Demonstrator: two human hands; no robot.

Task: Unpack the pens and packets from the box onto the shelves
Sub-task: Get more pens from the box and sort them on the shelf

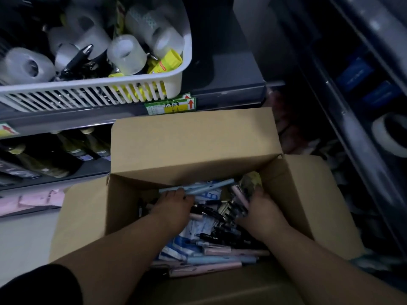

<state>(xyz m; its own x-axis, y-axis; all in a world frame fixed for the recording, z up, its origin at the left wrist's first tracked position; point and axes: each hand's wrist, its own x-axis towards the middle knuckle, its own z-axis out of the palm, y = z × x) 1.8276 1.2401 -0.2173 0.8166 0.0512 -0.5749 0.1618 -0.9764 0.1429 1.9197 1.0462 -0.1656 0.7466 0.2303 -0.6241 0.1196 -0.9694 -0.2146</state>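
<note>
Dim shelves (220, 93) back the cardboard box (176, 146); left hand (174, 206) grips blue pens (209, 184), right hand (262, 210) pink pens (240, 195): align bundles before lifting.

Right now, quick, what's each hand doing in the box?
Left hand: holding a light blue pen.
Right hand: holding a pink pen.

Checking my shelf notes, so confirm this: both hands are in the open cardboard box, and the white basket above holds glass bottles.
Wrong on the basket. The head view shows the white basket holding rolls of tape, not glass bottles. Both hands are in the open cardboard box: the left hand grips a light blue pen, the right hand a pink pen.
</note>
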